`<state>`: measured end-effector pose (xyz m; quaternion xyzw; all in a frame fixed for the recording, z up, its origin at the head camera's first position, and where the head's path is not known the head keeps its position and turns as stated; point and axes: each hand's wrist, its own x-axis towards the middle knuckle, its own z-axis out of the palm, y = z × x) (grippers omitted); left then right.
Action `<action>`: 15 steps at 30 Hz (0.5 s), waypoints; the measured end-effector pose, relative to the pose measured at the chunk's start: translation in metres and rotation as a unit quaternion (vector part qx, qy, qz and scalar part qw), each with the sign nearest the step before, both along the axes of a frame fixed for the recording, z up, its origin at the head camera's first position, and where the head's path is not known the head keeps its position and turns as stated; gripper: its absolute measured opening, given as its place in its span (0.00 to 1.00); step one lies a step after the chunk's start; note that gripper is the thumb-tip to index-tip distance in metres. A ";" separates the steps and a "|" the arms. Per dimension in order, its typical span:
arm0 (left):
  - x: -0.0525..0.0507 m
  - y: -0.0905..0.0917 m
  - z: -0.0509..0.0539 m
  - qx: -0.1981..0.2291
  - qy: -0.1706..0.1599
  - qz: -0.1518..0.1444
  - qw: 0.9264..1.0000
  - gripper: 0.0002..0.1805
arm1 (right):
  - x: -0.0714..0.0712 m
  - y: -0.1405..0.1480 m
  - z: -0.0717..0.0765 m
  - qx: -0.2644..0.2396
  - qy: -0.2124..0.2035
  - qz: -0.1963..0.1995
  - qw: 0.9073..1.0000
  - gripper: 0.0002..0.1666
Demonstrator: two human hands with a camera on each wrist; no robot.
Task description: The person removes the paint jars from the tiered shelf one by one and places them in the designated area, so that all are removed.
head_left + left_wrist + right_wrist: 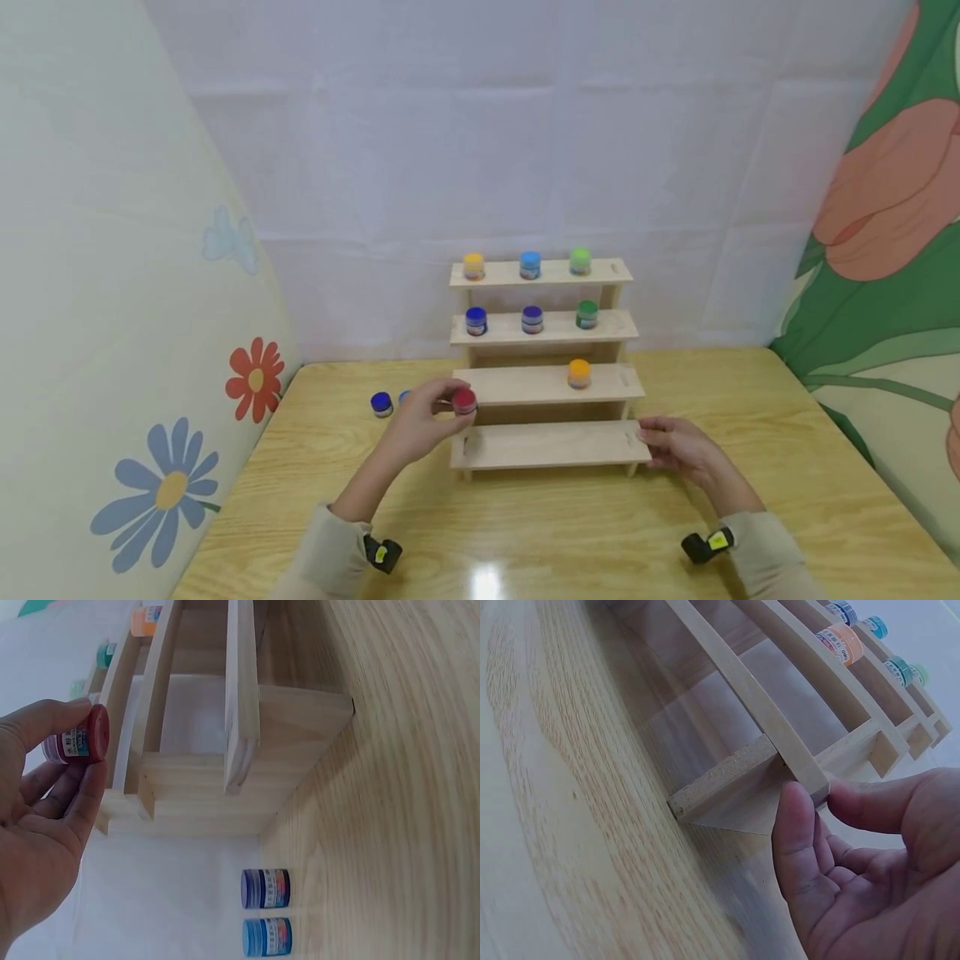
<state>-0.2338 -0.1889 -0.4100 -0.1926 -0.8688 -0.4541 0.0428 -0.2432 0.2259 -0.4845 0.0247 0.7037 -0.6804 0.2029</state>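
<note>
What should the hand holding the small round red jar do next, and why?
Probably set the red jar on the left end of the pale wooden shelf second from bottom: the left hand holds it nearby, and that shelf shows only a small round orange jar, further right.

A creased white cloth hangs behind a wood-grained table, whose near edge catches a bright glare. The left panel bears a blue flower, a red flower and a pale butterfly; the right one shows pink petals.

Seven jars on tiered shelf
</note>
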 end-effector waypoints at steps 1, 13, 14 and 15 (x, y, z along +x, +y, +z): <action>0.001 -0.002 0.000 -0.007 0.001 0.005 1.000 0.24 | 0.000 0.000 0.000 0.000 -0.001 0.000 1.000 0.32; 0.006 -0.033 -0.008 -0.038 0.027 0.017 0.999 0.24 | 0.001 0.001 -0.001 0.001 0.002 0.004 1.000 0.33; 0.006 -0.035 -0.010 -0.043 0.028 0.017 0.999 0.24 | 0.001 0.001 -0.001 0.001 0.002 0.004 1.000 0.33; 0.005 -0.037 -0.012 -0.045 0.027 0.016 0.998 0.24 | 0.001 0.001 -0.001 0.001 0.003 0.004 1.000 0.33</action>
